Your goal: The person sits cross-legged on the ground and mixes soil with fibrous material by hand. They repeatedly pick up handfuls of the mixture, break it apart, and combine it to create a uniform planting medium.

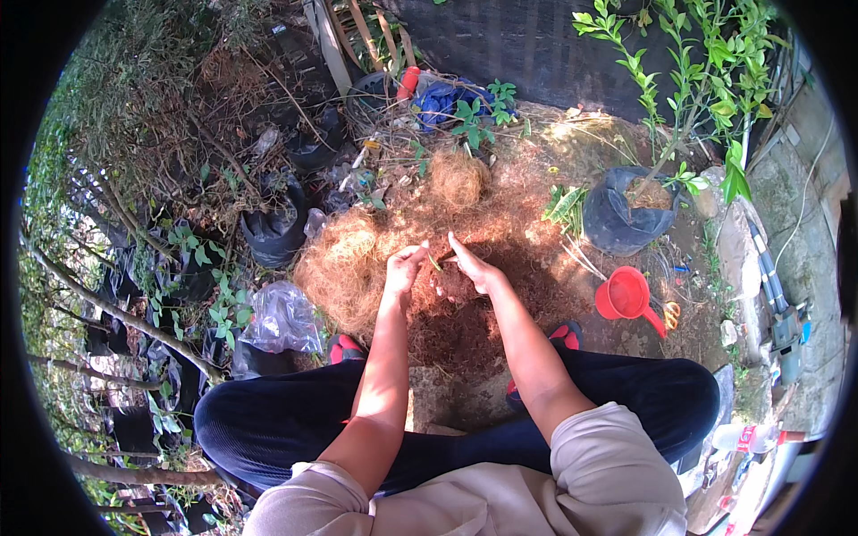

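My left hand [403, 270] pinches a short green plant cutting [434, 261] between thumb and fingertips, its leafy part slanting toward the other hand. Just right of it, my right hand [476, 268] has its fingers stretched forward and its palm turned inward. A clump of brown coir-like fibre [457, 287] lies against or just beside that palm; whether the hand grips it cannot be made out. Below both hands spreads a heap of dark brown coir-like material [456, 342]. Loose tan fibre [345, 268] is piled to the left, and a ball of similar fibre [459, 179] sits farther ahead.
On the right are a red dipper [625, 293], yellow-handled scissors [671, 315] and a black grow bag [623, 218] holding a leafy plant. A clear plastic bag [283, 318] lies left, near black bags [271, 228] and branches [127, 321]. Dark sheeting [536, 53] stands behind.
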Motion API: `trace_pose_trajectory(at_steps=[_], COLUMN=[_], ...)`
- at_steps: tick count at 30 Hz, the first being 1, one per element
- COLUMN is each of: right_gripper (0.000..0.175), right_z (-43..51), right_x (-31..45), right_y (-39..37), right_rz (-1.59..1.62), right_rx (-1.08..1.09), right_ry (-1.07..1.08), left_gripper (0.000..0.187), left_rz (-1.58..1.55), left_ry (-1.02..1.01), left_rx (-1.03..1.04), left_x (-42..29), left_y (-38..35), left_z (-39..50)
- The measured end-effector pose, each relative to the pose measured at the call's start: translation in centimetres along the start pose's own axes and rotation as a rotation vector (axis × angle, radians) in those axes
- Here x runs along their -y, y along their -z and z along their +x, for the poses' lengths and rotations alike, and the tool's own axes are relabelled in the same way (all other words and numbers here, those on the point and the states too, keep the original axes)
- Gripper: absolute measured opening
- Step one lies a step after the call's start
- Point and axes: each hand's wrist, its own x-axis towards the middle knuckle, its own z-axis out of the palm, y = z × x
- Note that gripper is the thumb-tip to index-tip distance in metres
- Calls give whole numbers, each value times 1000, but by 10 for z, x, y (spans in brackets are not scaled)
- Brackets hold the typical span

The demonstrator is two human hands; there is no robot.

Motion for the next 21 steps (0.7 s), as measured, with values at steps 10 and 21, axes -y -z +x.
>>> trace_pose_trajectory(at_steps=[10, 21], right_gripper=[92, 73], right_z=[-19, -1], right_x=[12, 4], right_y=[11, 21], right_rz=[724, 954], right_rx=[197, 62], right_ry=[-104, 37], left_gripper=[16, 34], left_rz=[-198, 161], left_ry=[-21, 96], left_rx=[-177, 462], left_x=[3, -12], left_y=[18, -11], left_z=[7, -21])
